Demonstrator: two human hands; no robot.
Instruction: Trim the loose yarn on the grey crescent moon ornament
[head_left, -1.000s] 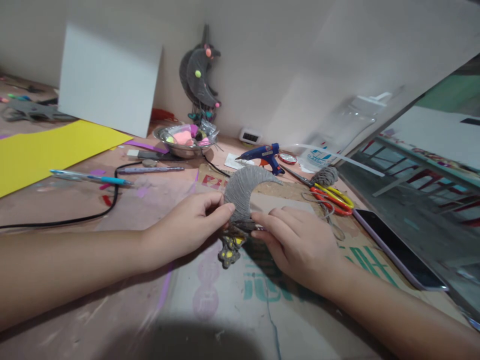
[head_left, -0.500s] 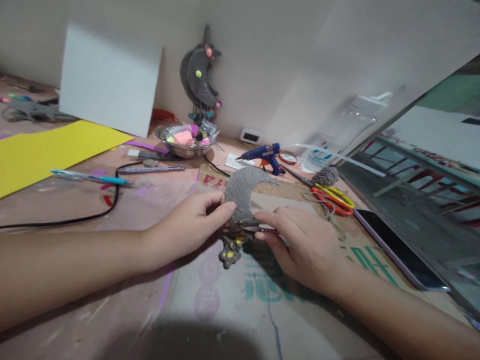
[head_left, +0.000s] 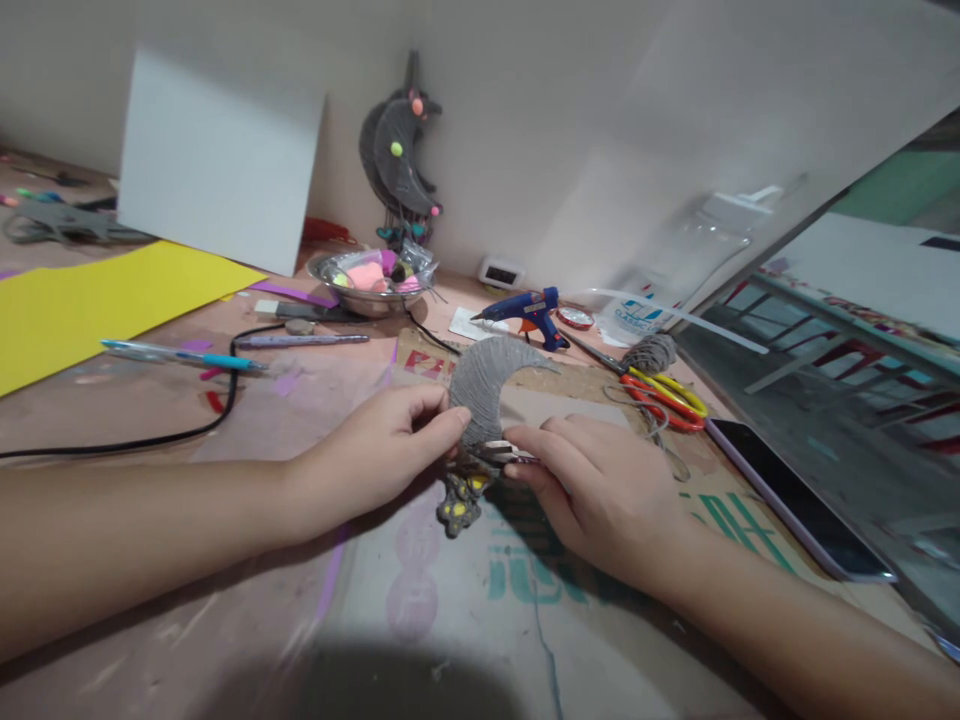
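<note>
2 hands (head_left: 375,455) (head_left: 596,490) pinch the yarn-wrapped crescent (head_left: 484,385); its lower tip is hidden behind fingers

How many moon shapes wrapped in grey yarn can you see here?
2, maybe more. One moon shape is held between the left hand and right hand. The hanging moon leans against the wall; another may hide behind it.

Just one head cam here, so we're looking forward and down over our own forearms, close in on the worktable (head_left: 150,420); wall (head_left: 525,120) at 12 o'clock, window glass (head_left: 825,420) around 3, no second view to overlap
</note>
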